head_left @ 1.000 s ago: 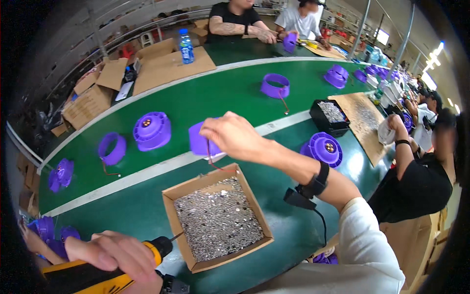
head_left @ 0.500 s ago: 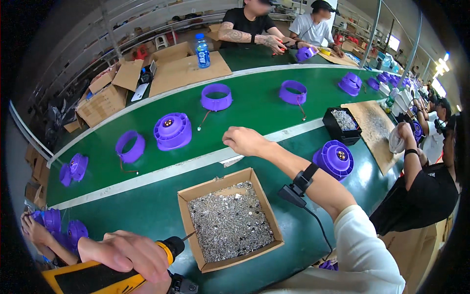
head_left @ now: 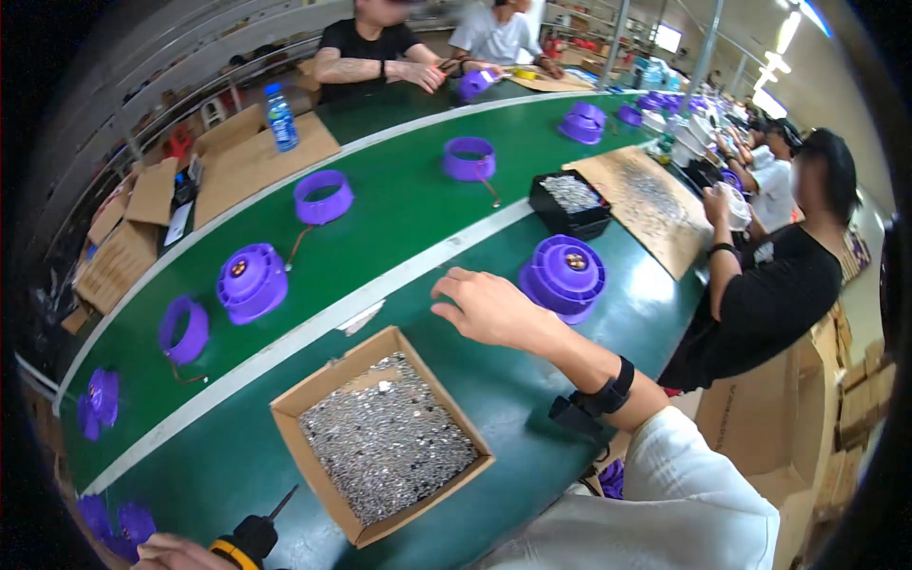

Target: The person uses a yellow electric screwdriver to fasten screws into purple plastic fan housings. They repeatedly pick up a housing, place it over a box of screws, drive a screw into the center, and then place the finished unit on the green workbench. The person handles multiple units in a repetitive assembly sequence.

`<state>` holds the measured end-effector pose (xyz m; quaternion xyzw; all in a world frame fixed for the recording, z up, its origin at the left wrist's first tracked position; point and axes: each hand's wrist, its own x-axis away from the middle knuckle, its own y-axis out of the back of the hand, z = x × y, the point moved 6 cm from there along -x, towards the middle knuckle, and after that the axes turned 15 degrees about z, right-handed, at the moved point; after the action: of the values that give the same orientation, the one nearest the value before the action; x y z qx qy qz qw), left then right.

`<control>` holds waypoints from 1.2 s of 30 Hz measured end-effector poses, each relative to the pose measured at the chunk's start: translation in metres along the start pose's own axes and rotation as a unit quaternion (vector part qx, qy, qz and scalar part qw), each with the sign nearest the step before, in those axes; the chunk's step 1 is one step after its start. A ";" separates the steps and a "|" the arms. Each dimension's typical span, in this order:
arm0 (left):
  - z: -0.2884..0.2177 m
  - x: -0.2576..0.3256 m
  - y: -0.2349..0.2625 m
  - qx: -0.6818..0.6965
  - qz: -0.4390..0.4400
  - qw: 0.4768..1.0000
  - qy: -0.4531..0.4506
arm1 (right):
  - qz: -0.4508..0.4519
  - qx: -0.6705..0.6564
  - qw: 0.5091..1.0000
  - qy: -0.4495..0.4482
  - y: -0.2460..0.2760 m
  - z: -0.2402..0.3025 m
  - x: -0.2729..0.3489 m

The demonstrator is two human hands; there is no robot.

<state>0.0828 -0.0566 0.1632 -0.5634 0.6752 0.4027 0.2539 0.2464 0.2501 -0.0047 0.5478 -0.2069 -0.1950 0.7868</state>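
At the lower left my left hand is closed around a yellow and black power screwdriver; its thin bit points up and right, beside the cardboard box. Much of that hand is cut off by the lower edge. My right hand hovers over the green table, thumb and fingers apart, with nothing visible in it. A purple round housing stands just right of its fingers and wrist. Between my hands sits an open cardboard box filled with small silvery screws.
A green belt beyond a pale rail carries several purple rings and housings. A black bin of small metal parts stands by a cardboard sheet. People work across the belt and at right. A blue bottle stands on far cardboard.
The view has swung right, so things sit further left. My right hand has come back from the belt edge toward the purple housing, its fingers now spread. The screwdriver sits lower in view.
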 end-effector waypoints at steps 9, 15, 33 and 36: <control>-0.002 0.000 -0.012 -0.007 -0.041 0.999 -0.018 | -0.068 0.291 0.943 -0.145 -0.043 -0.094 0.077; -0.002 -0.004 -0.023 -0.012 -0.051 0.998 -0.021 | -0.049 0.273 0.945 -0.174 -0.045 -0.124 0.126; -0.014 -0.007 -0.041 -0.111 -0.002 0.993 -0.046 | -0.142 -0.078 0.957 0.241 -0.004 0.037 0.142; -0.024 -0.003 -0.036 -0.153 -0.004 0.987 -0.057 | -0.105 -0.070 0.947 0.295 0.011 0.075 0.107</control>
<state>0.1210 -0.0759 0.1694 -0.5741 0.5880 0.5319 0.2042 0.2964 0.1375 0.0409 0.5434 0.1072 -0.1202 0.8239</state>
